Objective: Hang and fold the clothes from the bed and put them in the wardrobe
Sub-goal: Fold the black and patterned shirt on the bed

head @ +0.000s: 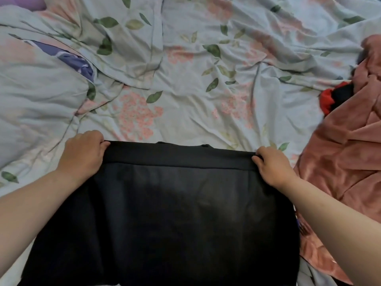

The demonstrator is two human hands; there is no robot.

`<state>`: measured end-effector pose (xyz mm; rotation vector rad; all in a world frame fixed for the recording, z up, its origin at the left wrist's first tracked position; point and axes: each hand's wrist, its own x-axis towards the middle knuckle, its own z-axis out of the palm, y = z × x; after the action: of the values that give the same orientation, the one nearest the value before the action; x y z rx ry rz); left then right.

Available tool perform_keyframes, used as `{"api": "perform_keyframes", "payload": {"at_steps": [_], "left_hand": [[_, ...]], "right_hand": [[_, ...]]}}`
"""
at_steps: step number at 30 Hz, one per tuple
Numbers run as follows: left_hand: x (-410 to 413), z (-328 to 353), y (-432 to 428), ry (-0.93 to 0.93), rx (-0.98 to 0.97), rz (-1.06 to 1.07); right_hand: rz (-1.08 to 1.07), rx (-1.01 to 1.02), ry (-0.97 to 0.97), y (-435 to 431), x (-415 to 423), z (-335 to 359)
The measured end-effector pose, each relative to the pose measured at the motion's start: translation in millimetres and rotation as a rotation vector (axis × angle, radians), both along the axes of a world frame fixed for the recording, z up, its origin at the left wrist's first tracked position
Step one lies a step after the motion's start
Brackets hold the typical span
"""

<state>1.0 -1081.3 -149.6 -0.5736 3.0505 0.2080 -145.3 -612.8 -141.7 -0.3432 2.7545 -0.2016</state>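
Even, soft daylight across my feed, no hard shadows. Black garment (165,213) reads nearly featureless, weave lost in the dark, with a faint lighter patch near its upper middle. Bedsheet (185,79) creases show gentle shading. Mild softness overall. Wide-angle bending at the frame edges stretches both forearms.

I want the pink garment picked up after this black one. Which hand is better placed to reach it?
The right hand. It grips the black garment's waistband corner right beside the pink garment, which lies along that side of the bed. The left hand grips the opposite corner, with the black garment between.
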Motion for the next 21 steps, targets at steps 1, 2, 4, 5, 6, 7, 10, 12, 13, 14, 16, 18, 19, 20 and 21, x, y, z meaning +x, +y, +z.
{"api": "perform_keyframes", "payload": {"at_steps": [1, 2, 4, 5, 6, 7, 10, 12, 13, 14, 16, 18, 19, 20, 21], "left_hand": [[-1.0, -5.2, 1.9, -0.024, -0.050, -0.030], [-1.0, -9.1, 4.1, -0.024, -0.086, -0.037], [5.8, -14.0, 5.5, 0.092, -0.096, 0.012], [11.9, -10.0, 7.2, 0.202, -0.049, 0.066], [20.3, -2.0, 9.9, 0.292, 0.004, 0.113], [31.4, 5.0, 12.9, 0.323, 0.045, 0.149], [68.6, 13.8, 23.9, 0.108, 0.059, 0.176], [86.3, 5.3, 23.7, 0.027, 0.149, 0.191], [89.9, 1.6, 19.5, 0.060, 0.250, 0.249], [88.9, -2.9, 13.4, 0.138, 0.330, 0.318], [79.0, -8.8, -7.4, 0.193, 0.471, 0.541], [73.5, -21.8, -33.6, 0.118, 0.588, 0.666], [76.0, -37.4, -50.2, 0.081, 0.639, 0.702], [73.4, -48.9, -54.9, 0.083, 0.622, 0.695], [77.9, -65.1, -67.2, 0.012, 0.554, 0.689]], "right_hand": [[0.014, 0.018, 0.006, 0.6, 1.0, -4.0], [0.010, 0.029, 0.004, -0.1, 2.0, -5.5], [-0.062, 0.012, 0.007, -1.1, 4.6, -3.4], [-0.138, -0.016, 0.026, -0.4, 7.5, 0.0], [-0.215, -0.031, 0.057, -0.5, 13.8, 6.4], [-0.273, -0.046, 0.088, -0.2, 22.2, 11.6], [-0.282, -0.025, 0.094, -4.5, 51.4, 25.2], [-0.280, -0.004, 0.077, -5.8, 57.2, 27.1], [-0.362, -0.066, 0.045, -4.6, 55.4, 26.1], [-0.487, -0.169, -0.015, -5.1, 51.3, 29.6], [-0.808, -0.538, -0.245, -4.3, 40.9, 39.2], [-1.061, -0.840, -0.455, 2.2, 31.5, 44.8], [-1.065, -0.896, -0.523, 6.0, 28.1, 47.6], [-1.001, -0.893, -0.573, 13.2, 25.6, 45.5], [-0.933, -0.849, -0.601, 19.1, 24.7, 44.4]]}}
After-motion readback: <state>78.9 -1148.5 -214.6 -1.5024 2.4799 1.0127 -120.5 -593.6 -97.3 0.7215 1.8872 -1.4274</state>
